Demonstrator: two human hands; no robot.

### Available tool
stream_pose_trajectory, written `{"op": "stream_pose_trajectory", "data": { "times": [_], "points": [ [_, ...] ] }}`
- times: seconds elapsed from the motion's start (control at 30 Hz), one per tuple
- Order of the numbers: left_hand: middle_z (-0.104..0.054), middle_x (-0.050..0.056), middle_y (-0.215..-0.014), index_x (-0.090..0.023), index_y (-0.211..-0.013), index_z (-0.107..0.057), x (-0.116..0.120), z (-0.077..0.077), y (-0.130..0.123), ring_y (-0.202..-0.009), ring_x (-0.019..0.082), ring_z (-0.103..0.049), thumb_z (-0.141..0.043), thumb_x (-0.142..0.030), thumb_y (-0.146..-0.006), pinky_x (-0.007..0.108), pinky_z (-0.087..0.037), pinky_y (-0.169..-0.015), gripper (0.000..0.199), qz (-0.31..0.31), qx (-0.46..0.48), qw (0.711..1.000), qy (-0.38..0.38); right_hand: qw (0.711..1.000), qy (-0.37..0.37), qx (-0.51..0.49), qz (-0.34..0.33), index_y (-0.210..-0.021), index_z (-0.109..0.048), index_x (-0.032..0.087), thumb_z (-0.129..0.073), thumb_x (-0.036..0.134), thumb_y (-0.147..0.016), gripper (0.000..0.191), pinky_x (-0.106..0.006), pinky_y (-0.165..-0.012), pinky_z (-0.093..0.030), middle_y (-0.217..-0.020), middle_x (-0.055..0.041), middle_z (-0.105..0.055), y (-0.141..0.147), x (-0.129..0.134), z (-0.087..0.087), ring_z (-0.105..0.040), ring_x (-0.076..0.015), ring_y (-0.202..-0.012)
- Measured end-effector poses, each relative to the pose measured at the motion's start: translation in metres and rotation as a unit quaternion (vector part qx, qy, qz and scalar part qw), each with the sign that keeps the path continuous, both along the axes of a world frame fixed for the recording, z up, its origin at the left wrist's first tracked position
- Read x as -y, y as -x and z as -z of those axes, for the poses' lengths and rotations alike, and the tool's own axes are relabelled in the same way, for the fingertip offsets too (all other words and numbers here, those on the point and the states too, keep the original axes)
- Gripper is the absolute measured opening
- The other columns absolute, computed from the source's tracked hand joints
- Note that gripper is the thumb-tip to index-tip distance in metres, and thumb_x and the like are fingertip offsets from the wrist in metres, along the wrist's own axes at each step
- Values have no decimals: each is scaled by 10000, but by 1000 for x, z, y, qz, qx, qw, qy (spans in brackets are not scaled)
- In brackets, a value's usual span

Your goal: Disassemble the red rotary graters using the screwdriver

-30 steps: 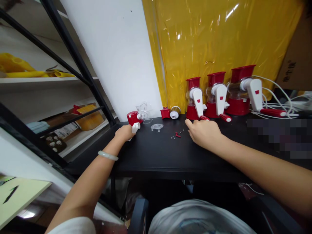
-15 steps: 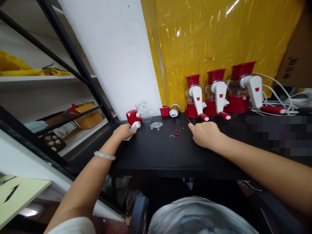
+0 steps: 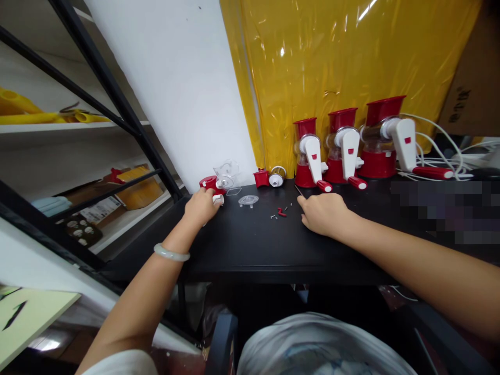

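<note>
In the head view, the left hand [image 3: 201, 205] covers most of a white crank arm [image 3: 219, 199], whose round end pokes out past the fingertips; whether the fingers clasp it or merely rest on it cannot be told. The right hand [image 3: 324, 214] is closed round a thin-shafted tool [image 3: 298, 190], its handle hidden in the fist and its shaft slanting up and leftward from the fingers. Just beyond the left fingertips lie a red grater base [image 3: 209, 182] and a clear housing [image 3: 226, 176], so a slip of the crank arm could shove either of them against the wall, and the clear plastic looks likely to scratch or crack. The small screws [image 3: 273, 216] and a red clip-like part [image 3: 282, 212] lie loose on the black table [image 3: 250, 245], just left of the right grip; a low sweep of that fist towards the other hand could scatter them, and pieces so small might roll off the near edge. The tool's tip points close to the foot of the nearest red-and-white rotary grater [image 3: 306, 176]; a careless forward push could scrape or nudge it. A clear oval piece [image 3: 249, 199], between the two grips, could be snagged by either wrist crossing over.
</note>
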State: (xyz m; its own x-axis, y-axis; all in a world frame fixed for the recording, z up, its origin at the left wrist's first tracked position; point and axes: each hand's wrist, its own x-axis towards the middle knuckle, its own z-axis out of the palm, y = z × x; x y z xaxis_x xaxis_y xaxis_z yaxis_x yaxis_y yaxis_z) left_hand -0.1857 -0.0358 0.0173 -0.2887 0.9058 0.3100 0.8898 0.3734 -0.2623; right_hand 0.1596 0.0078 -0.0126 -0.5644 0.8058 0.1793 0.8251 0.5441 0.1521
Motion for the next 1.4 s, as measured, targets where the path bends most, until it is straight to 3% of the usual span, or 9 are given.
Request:
{"op": "stream_pose_trajectory", "data": {
  "times": [0.13,0.3,0.43,0.57,0.8,0.9,1.0,1.17,1.4],
  "points": [
    [-639,138,-1427,-194,-1409,-621,-11,7,-36,-1281,286,-627,-568,-344,-973,350,-508,-1043,465,182,-30,981,65,1000,-7,-1,0,-1243,-661,123,-523,311,-967,361,-385,-715,-534,-1092,-216,-767,0,1,0,-767,-358,-969],
    [-637,106,-1487,-215,-1407,-646,-38,16,-54,-1314,272,-639,-562,-209,-959,350,-515,-1054,457,243,-38,962,119,1000,-10,1,-3,-1273,-646,122,-544,369,-969,405,-401,-730,-550,-1089,-206,-764,-1,1,0,-764,-370,-987],
    [-758,125,-1287,-186,-1259,-750,-48,14,-52,-1159,286,-726,-527,-210,-970,377,-558,-979,366,224,0,969,107,1000,-10,-8,-11,-1268,-644,124,-544,381,-974,402,-411,-724,-555,-1078,-196,-766,-2,-1,1,-765,-368,-974],
    [-812,124,-1105,-153,-1153,-788,-53,13,-34,-1036,244,-763,-573,-242,-973,330,-578,-940,295,196,138,971,-14,1000,-5,-11,-14,-1273,-639,121,-532,396,-992,407,-413,-735,-553,-1078,-205,-766,-1,-2,1,-763,-364,-990],
    [-809,143,-1007,-70,-1254,-701,-59,27,-6,-816,189,-793,-606,-211,-977,247,-616,-739,325,50,404,904,-129,1000,-1,-8,-8,-1281,-645,136,-539,436,-998,426,-403,-731,-549,-1035,-199,-772,0,-1,1,-768,-364,-971],
    [-802,151,-1038,-79,-1400,-600,-58,30,-6,-769,195,-792,-664,-174,-932,246,-618,-681,481,23,423,894,-147,1000,2,-4,-2,-1296,-638,141,-525,440,-1006,431,-405,-737,-547,-1029,-203,-772,0,0,0,-769,-364,-972],
    [-798,137,-958,-96,-1373,-622,-58,33,-5,-716,191,-781,-658,-175,-935,246,-619,-645,446,1,448,887,-113,1000,0,-2,-2,-1295,-637,141,-519,444,-1009,433,-409,-736,-548,-1027,-203,-771,0,0,0,-769,-370,-977],
    [-749,50,-739,-144,-1404,-616,-63,42,5,-621,171,-748,-638,-209,-946,241,-608,-612,463,2,409,912,-36,1000,-1,3,-5,-1270,-646,142,-516,448,-1009,423,-408,-715,-550,-1016,-193,-771,0,-1,1,-773,-373,-949],
    [-785,98,-765,-116,-1022,-774,-62,41,8,-706,166,-769,-588,-197,-939,232,-594,-749,218,27,274,961,15,1000,-9,7,-8,-1254,-644,145,-512,455,-1011,415,-410,-723,-557,-996,-192,-772,-1,-3,3,-775,-370,-942]
  ]
}}
